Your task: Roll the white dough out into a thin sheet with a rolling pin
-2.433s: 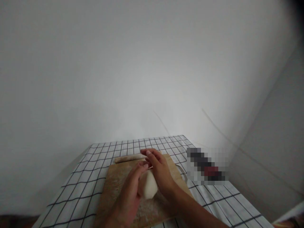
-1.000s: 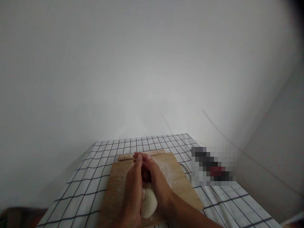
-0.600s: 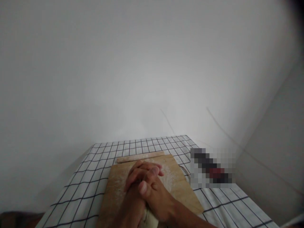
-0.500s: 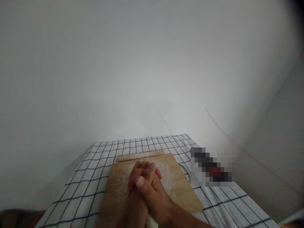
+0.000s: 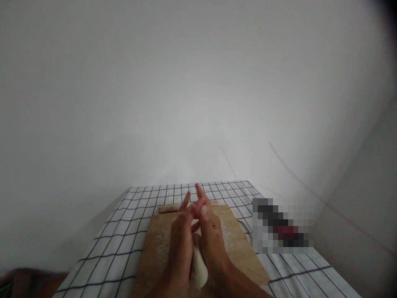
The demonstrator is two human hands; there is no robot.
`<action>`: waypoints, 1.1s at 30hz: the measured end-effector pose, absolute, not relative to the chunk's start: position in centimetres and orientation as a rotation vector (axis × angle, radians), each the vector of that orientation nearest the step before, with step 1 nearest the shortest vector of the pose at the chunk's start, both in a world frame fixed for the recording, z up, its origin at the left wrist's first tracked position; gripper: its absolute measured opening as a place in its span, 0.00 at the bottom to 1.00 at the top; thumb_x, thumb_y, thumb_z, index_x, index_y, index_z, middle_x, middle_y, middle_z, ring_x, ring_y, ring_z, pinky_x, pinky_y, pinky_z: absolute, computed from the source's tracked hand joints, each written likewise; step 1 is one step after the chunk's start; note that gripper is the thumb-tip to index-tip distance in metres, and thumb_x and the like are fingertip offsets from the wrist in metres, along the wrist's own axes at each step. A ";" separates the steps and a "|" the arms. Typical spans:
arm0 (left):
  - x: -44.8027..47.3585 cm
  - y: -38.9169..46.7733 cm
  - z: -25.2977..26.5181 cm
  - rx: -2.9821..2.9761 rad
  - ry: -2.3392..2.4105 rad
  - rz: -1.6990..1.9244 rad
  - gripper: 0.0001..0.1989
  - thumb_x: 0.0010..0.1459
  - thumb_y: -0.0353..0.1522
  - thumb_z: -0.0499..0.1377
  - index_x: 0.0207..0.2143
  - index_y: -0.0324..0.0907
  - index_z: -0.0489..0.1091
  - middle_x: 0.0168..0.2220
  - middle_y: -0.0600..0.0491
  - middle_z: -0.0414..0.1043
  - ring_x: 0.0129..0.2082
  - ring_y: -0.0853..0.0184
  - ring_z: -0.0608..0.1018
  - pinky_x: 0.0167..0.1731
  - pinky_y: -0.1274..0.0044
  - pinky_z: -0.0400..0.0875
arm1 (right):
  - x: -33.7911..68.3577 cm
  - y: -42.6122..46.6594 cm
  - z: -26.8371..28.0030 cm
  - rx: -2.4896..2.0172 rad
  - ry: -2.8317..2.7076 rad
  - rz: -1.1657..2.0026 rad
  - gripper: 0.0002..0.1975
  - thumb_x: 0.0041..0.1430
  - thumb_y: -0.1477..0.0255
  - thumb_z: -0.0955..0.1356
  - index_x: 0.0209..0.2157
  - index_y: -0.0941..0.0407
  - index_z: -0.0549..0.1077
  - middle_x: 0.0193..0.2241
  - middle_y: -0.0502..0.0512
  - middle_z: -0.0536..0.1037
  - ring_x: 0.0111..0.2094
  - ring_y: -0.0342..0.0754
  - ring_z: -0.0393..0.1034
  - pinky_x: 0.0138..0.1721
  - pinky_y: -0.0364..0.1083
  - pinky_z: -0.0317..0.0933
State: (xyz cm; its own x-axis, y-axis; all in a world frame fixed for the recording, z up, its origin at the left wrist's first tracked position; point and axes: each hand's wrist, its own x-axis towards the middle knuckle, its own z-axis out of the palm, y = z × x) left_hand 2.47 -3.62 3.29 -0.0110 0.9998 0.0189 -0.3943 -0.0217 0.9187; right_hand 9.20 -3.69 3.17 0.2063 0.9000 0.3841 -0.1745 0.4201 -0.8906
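Observation:
A pale lump of dough shows between my two palms, its rounded near end bulging out toward me. My left hand presses against its left side and my right hand against its right. The thumbs and some fingers meet above and beyond the dough, hiding its far end, while a finger or two of each hand point up and forward. Beneath lies a wooden board dusted with white flour. Along the board's far edge rests a floury rolling pin, partly covered by my fingers.
A white tablecloth with a dark grid covers the table, which stands against a pale wall. At the right, a blurred-out patch hides a dark and red item. A thin curved strip lies beside the board.
My hands were clasped with the right over the left, covering most of the dough. Now they have parted to either side, fingers stretched forward, and more of the dough shows.

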 end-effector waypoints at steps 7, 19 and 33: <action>2.5 -3.0 2.2 0.887 1.019 1.426 0.22 0.59 0.51 0.60 0.30 0.40 0.74 0.24 0.53 0.74 0.25 0.65 0.76 0.27 0.76 0.68 | 9.1 -2.8 1.9 -0.925 -1.094 0.599 0.25 0.71 0.49 0.59 0.53 0.48 0.75 0.62 0.58 0.70 0.66 0.56 0.58 0.68 0.61 0.51; -2.2 1.2 3.7 0.476 0.841 1.562 0.27 0.52 0.55 0.66 0.23 0.44 0.61 0.17 0.63 0.61 0.17 0.74 0.65 0.21 0.81 0.64 | 8.7 -3.5 0.5 -0.793 -1.548 0.987 0.28 0.59 0.66 0.75 0.61 0.48 0.70 0.59 0.59 0.74 0.57 0.57 0.70 0.54 0.55 0.69; -1.2 0.8 2.1 0.737 0.875 1.374 0.21 0.55 0.50 0.65 0.33 0.40 0.75 0.31 0.53 0.76 0.31 0.66 0.78 0.32 0.76 0.72 | 10.7 -2.4 0.4 -0.919 -1.546 0.791 0.15 0.68 0.63 0.68 0.53 0.53 0.74 0.45 0.56 0.81 0.41 0.51 0.77 0.42 0.48 0.70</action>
